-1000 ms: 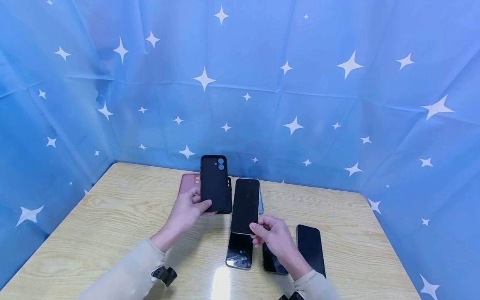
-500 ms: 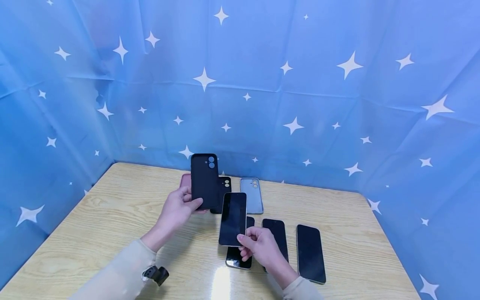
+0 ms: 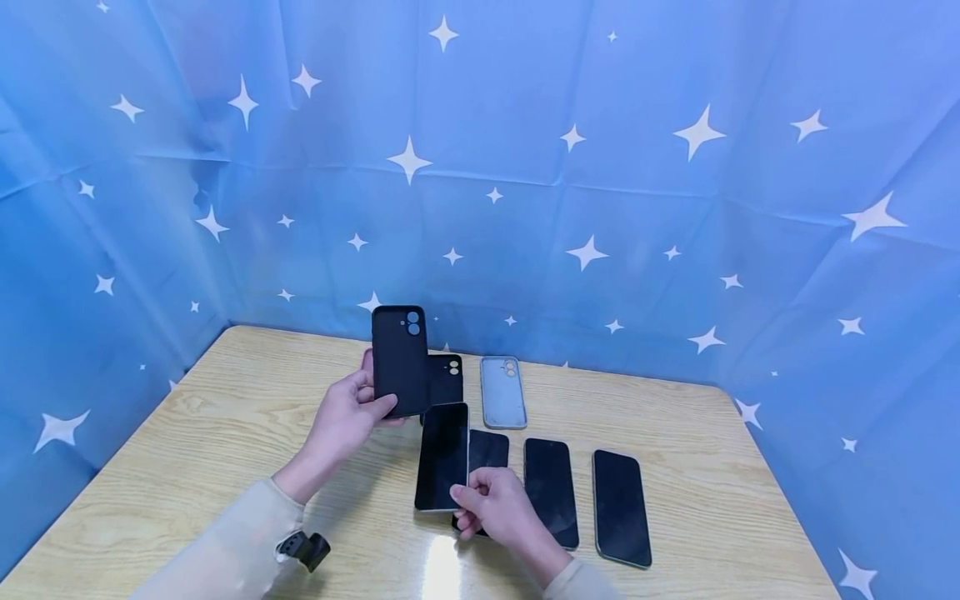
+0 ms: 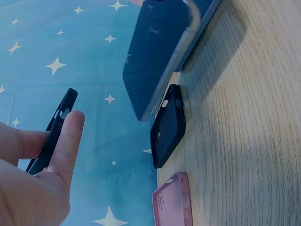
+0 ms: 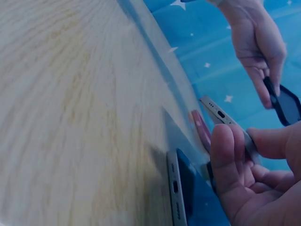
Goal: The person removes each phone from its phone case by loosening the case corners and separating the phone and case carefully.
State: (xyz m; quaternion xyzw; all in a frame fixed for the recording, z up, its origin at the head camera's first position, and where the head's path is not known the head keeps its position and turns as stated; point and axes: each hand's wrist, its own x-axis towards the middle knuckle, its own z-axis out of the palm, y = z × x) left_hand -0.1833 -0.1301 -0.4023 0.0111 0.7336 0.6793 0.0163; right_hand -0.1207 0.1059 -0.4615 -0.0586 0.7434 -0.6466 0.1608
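Note:
My left hand (image 3: 347,414) pinches a black phone case (image 3: 399,358) near its lower corner, thumb on the inner face, and holds it raised with its two camera holes at the top. Lower and to the right, my right hand (image 3: 498,507) grips a phone (image 3: 442,454) by its lower right corner, dark screen up, thumb on the glass. The right wrist view shows the bottom edge of that phone (image 5: 221,113) with its charging port, between fingers and thumb. The case and the phone are apart, their near edges close together in the head view.
Behind the held things lie another black case (image 3: 447,377), a mostly hidden pink case (image 4: 173,201) and a light blue case (image 3: 503,392). Three phones lie face up in a row: one partly covered (image 3: 489,448), one in the middle (image 3: 550,487) and one at right (image 3: 622,508). A starry blue curtain (image 3: 525,217) borders the wooden table (image 3: 712,500).
Both hands have moved left, the left with the black case, the right with the phone, which also came lower and nearer. The light blue case and the row of phones are now less covered.

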